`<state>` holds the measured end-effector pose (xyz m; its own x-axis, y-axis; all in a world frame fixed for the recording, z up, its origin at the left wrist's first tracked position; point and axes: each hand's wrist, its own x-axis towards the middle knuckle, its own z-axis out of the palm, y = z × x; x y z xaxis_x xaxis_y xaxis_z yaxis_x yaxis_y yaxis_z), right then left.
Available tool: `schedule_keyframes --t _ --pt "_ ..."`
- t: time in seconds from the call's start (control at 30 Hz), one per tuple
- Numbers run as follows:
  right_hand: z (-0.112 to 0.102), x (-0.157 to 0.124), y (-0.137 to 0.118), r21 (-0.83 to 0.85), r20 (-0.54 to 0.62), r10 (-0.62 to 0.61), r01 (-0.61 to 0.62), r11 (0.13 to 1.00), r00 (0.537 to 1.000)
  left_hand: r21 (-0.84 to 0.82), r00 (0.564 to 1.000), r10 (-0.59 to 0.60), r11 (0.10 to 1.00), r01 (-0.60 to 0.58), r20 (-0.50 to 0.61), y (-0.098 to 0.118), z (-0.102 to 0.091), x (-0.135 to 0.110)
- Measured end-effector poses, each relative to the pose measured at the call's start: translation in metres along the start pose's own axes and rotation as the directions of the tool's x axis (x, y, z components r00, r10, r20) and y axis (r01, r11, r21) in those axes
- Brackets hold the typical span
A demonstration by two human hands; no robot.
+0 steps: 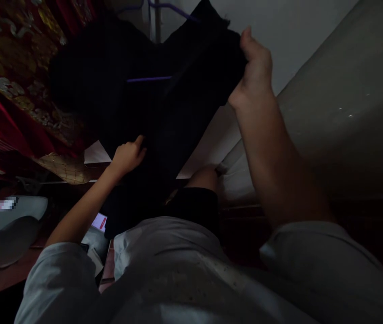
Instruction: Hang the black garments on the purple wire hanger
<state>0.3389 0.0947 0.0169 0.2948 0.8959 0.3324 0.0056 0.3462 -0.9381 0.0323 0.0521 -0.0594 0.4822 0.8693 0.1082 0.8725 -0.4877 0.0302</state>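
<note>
A black garment [178, 108] hangs in front of me on a purple hanger [149, 79], whose bar shows through the neck opening. More of the purple wire rises above the collar at the top. My right hand [255, 67] grips the garment's upper right edge, thumb pointing up and the other fingers mostly behind the cloth. Lower down, my left hand [129, 155] is closed on the front of the garment, its fingers curled into the fabric. Dark cloth and dim light hide the garment's folds and seams.
Red and gold patterned cloth [19, 58] hangs at the left. A pale wall [279, 27] and a greyish shiny sheet [343, 121] lie to the right. At lower left are grey chairs [19, 225] and a lit screen [99, 222].
</note>
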Motion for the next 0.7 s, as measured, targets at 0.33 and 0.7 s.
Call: schedule_keyframes --t 0.33,0.7 --pt "-0.048 -0.009 0.058 0.126 -0.069 -0.021 0.029 0.992 0.997 -0.182 0.995 0.097 0.978 -0.101 -0.031 0.008 0.055 -0.032" --pt "-0.033 -0.026 0.075 0.197 -0.322 -0.047 0.115 0.974 0.946 -0.694 0.954 0.002 0.686 -0.220 -0.301 0.037 0.148 -0.067"
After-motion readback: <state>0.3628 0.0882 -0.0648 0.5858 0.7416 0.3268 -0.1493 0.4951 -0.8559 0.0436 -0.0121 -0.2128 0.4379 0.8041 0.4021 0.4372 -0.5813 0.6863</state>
